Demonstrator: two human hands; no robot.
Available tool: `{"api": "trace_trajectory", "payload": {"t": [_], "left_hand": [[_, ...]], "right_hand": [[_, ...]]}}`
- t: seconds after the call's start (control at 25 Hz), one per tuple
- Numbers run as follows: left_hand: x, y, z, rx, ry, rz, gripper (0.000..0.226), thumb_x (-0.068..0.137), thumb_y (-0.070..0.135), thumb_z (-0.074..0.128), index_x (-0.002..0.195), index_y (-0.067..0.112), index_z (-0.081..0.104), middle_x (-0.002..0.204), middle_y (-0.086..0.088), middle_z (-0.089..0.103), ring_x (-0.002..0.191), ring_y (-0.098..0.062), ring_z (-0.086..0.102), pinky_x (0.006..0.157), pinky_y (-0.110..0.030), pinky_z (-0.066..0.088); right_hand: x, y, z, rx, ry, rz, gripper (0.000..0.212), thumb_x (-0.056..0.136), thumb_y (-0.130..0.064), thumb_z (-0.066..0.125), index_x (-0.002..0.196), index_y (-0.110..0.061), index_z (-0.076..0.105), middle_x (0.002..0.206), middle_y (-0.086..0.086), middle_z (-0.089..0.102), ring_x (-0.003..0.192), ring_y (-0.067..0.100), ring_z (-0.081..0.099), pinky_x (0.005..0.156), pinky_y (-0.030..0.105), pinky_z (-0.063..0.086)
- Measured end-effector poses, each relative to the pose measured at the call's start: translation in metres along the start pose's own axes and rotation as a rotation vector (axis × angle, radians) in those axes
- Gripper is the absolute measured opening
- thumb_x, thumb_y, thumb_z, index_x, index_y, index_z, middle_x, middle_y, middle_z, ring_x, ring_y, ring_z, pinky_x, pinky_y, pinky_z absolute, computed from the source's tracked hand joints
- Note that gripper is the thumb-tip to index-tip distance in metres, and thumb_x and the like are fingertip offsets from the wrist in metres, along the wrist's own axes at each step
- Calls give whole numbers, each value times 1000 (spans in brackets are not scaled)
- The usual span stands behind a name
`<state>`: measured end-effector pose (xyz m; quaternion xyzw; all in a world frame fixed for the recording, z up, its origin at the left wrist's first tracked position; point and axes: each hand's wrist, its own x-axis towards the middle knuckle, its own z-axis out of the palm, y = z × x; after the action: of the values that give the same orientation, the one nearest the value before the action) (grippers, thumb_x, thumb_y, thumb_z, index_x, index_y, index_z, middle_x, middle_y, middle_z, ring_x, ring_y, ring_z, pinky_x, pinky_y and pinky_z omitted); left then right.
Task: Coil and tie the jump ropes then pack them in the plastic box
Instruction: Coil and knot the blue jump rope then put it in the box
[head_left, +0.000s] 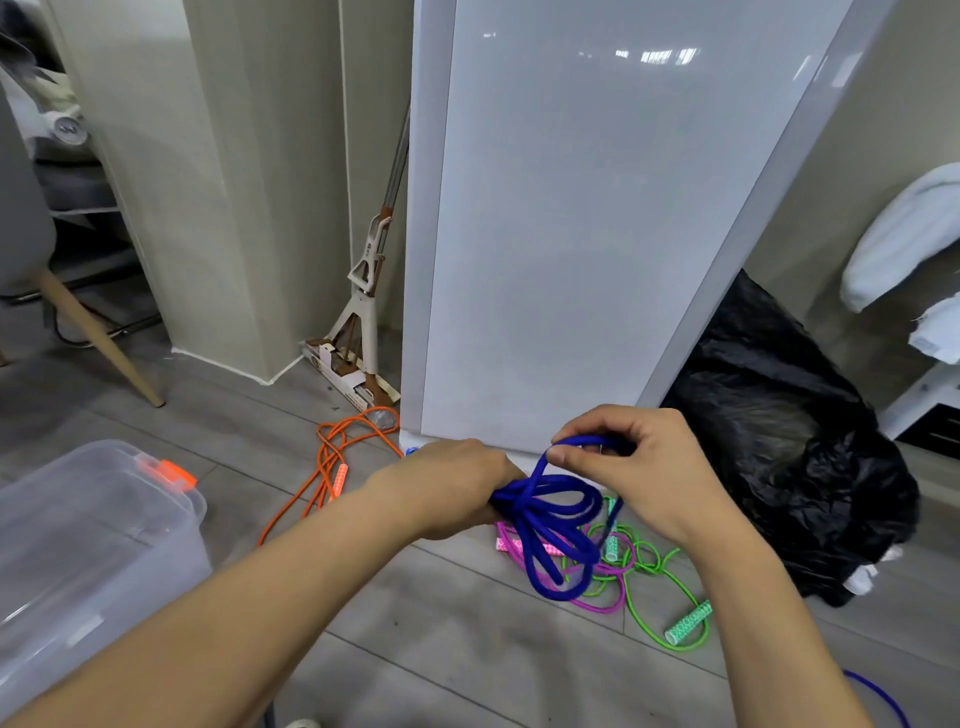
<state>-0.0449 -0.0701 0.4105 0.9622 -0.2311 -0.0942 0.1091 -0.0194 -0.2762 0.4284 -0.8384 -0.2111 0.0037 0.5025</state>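
My left hand (457, 488) clamps the bunched blue jump rope (550, 525), held well to the right of the plastic box (93, 540). My right hand (641, 467) pinches one strand above the bunch. Judgement: wrap that strand tight round the bundle and grip firmly, or loops slip.

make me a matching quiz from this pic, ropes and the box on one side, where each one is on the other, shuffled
Things:
1. blue rope
2. orange rope
3. green rope
4. box

Places:
a. on the floor near the mop
b. lower left of the view
c. gripped by the left hand and pinched by the right hand
d. on the floor by the black bag

Pairs: 1-c, 2-a, 3-d, 4-b
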Motion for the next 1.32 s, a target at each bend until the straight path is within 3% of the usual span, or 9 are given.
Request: {"api": "trace_trajectory", "payload": {"t": [0.12,0.28,0.48,0.84,0.92,1.0,1.12,1.2,1.32], "left_hand": [[-11,9,-10,-210,93,140,16,93,27,66,85,28,53,80,5,57,73,-13,51,62,-23,39],[-22,31,-21,-713,215,223,7,95,19,66,101,23,64,76,11,61,65,-2,53,64,-16,43],[-11,8,-16,-1110,343,-98,8,97,21,47,104,22,50,70,2,52,69,-17,43,71,-38,37],[-1,-8,-4,-773,523,-227,16,106,23,43,120,28,40,94,5,61,75,-8,58,62,-14,47],[1,-13,-3,-551,542,-237,16,104,22,47,118,26,41,99,3,63,84,-13,60,68,-21,50],[2,-22,-5,-303,476,-218,17,101,24,52,117,24,47,103,-2,66,91,-24,61,76,-36,51],[-4,-26,-12,-172,282,-117,20,95,27,61,115,30,58,91,5,66,82,-15,57,70,-32,47],[-8,-23,-16,-314,148,-18,19,91,23,66,108,31,63,80,8,63,70,-7,55,63,-23,42],[-17,-21,-23,-882,-46,80,15,90,10,69,100,21,67,83,-7,71,68,-10,62,66,-19,48]], "right_hand": [[1,10,-10,270,-16,62,9,69,-16,84,77,-14,80,75,5,76,66,9,67,63,18,53],[2,27,-3,489,-65,248,4,77,-18,78,73,-16,76,75,1,71,60,10,59,57,17,48],[6,24,16,446,-136,218,19,97,-16,61,85,-5,70,71,10,52,48,15,29,51,32,21],[-2,11,48,408,-258,407,31,106,-20,45,110,-19,75,69,8,60,46,16,36,47,25,28],[-5,6,48,375,-311,430,28,105,-18,46,108,-15,74,62,6,57,46,16,41,47,24,32],[-5,2,42,256,-255,348,24,104,-15,51,99,-16,75,57,2,53,46,13,43,47,22,36],[2,-3,26,34,-73,114,16,95,-14,67,82,-19,76,54,-2,60,47,7,48,48,18,40],[4,-7,20,45,-8,12,11,83,-13,79,75,-19,77,61,2,68,54,8,57,55,18,46],[5,-3,13,220,-4,34,10,70,-18,85,70,-12,77,61,6,67,54,11,54,53,19,45]]}}
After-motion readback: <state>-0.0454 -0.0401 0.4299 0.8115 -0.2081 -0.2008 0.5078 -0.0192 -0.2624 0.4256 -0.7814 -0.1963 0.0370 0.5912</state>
